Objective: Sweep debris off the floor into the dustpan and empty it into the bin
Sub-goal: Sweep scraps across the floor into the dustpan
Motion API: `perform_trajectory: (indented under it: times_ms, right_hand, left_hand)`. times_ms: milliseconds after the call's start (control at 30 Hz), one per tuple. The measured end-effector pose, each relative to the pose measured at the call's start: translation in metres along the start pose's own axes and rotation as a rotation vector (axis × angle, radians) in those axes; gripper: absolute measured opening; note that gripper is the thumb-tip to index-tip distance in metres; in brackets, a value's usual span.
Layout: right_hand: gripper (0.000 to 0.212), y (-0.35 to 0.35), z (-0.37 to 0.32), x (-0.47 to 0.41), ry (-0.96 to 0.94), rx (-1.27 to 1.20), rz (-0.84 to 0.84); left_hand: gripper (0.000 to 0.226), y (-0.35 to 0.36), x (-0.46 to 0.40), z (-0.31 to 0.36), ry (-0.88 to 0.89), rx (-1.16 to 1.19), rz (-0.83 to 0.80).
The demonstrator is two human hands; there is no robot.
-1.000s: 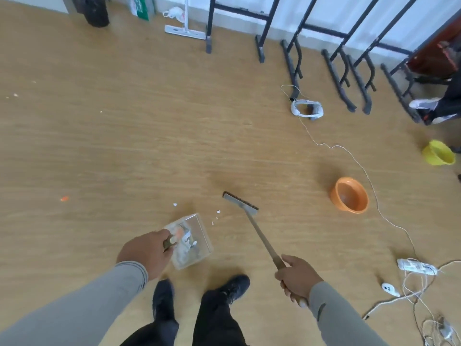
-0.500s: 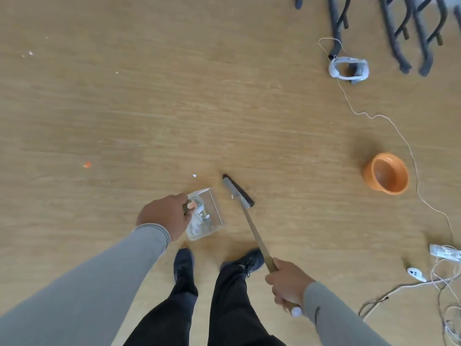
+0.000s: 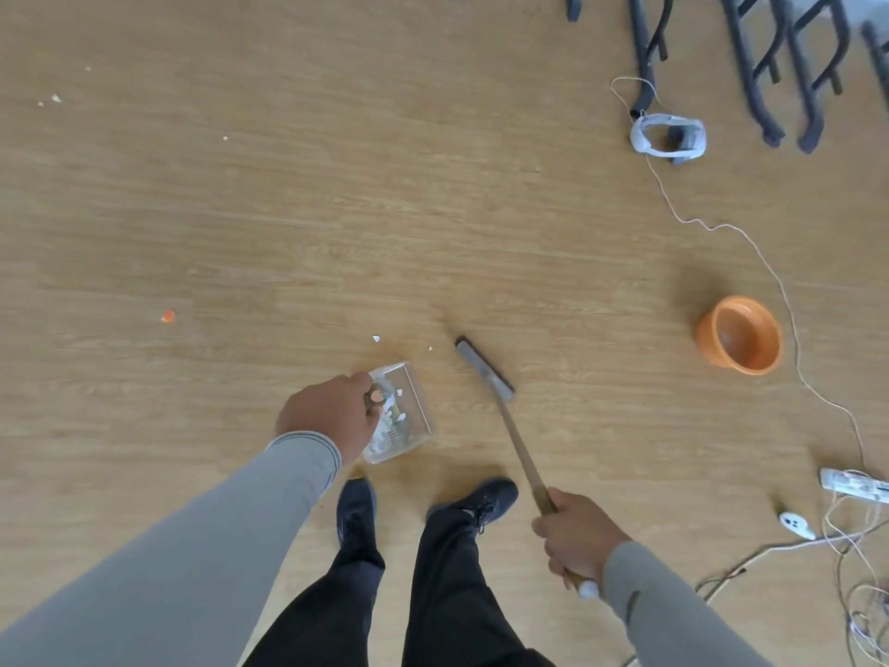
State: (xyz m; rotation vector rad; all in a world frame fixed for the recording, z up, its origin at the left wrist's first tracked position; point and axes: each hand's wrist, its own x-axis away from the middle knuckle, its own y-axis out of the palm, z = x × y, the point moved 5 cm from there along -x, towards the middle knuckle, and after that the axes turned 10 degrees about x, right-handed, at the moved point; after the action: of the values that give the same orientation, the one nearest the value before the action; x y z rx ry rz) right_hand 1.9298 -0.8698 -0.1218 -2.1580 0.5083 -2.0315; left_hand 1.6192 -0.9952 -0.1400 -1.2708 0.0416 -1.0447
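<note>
My left hand [image 3: 332, 416] grips the handle of a clear plastic dustpan [image 3: 413, 416] that holds white and orange scraps, low over the wooden floor in front of my shoes. My right hand [image 3: 575, 536] grips the wooden handle of a broom [image 3: 517, 440]. Its dark head [image 3: 483, 367] lies on the floor just right of the dustpan. Small white scraps [image 3: 376, 337] lie ahead of the dustpan. An orange scrap [image 3: 167, 316] lies far to the left, and more white bits [image 3: 55, 98] sit at the upper left. An orange tub [image 3: 739, 335] stands at the right.
A white headset [image 3: 668, 137] with a thin cord [image 3: 769, 267] lies at the upper right, near black metal frame legs [image 3: 750, 65]. A power strip [image 3: 854, 488], a small white controller [image 3: 796, 524] and tangled cables lie at the lower right.
The view has tilted further down and the wall has left the frame. The broom head swept toward the dustpan, then drew back to the right. Both hands kept their grips.
</note>
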Motion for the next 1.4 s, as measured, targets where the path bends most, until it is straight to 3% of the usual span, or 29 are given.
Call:
perform_trajectory:
  times_ms: [133, 300, 467, 600, 867, 1000, 1200, 1300, 1400]
  right_hand:
    - [0.049, 0.000, 0.002, 0.020, -0.020, -0.039, -0.155]
    - [0.037, -0.054, 0.030, 0.064, 0.018, -0.314, -0.140]
    - [0.038, -0.056, -0.011, 0.054, -0.097, 0.004, 0.011]
    - [0.035, -0.046, -0.047, 0.015, -0.131, 0.098, 0.087]
    - [0.040, -0.020, -0.100, -0.003, -0.203, 0.263, 0.063]
    - [0.059, 0.005, -0.123, -0.019, -0.220, 0.452, 0.069]
    - [0.044, 0.034, -0.119, -0.010, -0.193, 0.688, 0.044]
    - [0.031, 0.016, -0.104, 0.011, -0.127, 0.606, -0.076]
    - [0.035, -0.019, -0.090, 0.041, -0.092, 0.300, -0.126]
  left_hand:
    - [0.026, 0.001, 0.001, -0.002, 0.006, 0.001, 0.000]
    - [0.024, 0.001, 0.006, -0.007, 0.002, 0.006, -0.002]
    - [0.024, 0.004, 0.010, -0.003, 0.002, -0.009, -0.010]
    - [0.023, 0.001, 0.026, -0.017, -0.024, 0.004, -0.021]
    - [0.015, -0.026, 0.051, -0.085, -0.243, 0.151, 0.075]
    - [0.015, -0.031, 0.046, -0.102, -0.309, 0.181, 0.082]
    - [0.015, -0.038, 0.040, -0.111, -0.317, 0.180, 0.092]
    - [0.016, -0.037, 0.039, -0.110, -0.313, 0.193, 0.090]
    - [0.016, -0.040, 0.038, -0.109, -0.305, 0.199, 0.090]
